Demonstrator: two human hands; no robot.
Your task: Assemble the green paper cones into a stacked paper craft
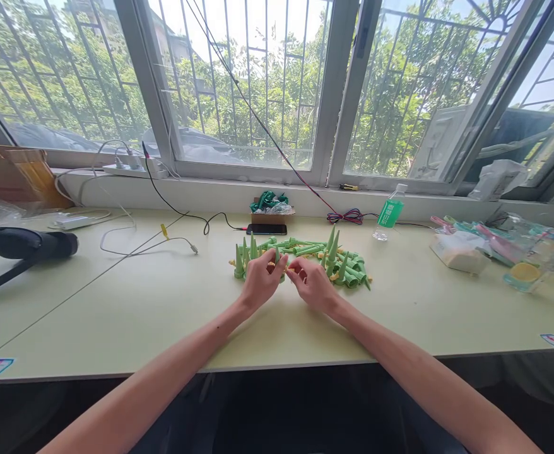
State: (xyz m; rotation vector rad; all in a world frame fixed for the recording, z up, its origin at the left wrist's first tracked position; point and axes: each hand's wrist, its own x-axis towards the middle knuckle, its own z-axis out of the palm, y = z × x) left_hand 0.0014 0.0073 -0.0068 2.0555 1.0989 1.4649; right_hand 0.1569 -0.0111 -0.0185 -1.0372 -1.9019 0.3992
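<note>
My left hand [262, 276] is closed around a green plastic spike [277, 255], whose pointed tip stands up past the fingers. Close beside it, my right hand [313, 285] pinches a small yellow piece [289, 270] at the spike's side; the fingers partly cover where the two meet. To the left of my left hand, several green spikes [238, 263] stand upright on their wide ends. Another upright spike [332, 247] rises behind my right hand. Around these lies a heap of green tubes [351, 277] with small yellow bits among them.
Behind the heap lie a black phone [266, 229] on a cable and a small box [272, 218] of green wrapping. A water bottle [388, 214] stands to the right, near bagged items [461, 249]. A black headset [26, 247] and a white cable [149, 251] occupy the left.
</note>
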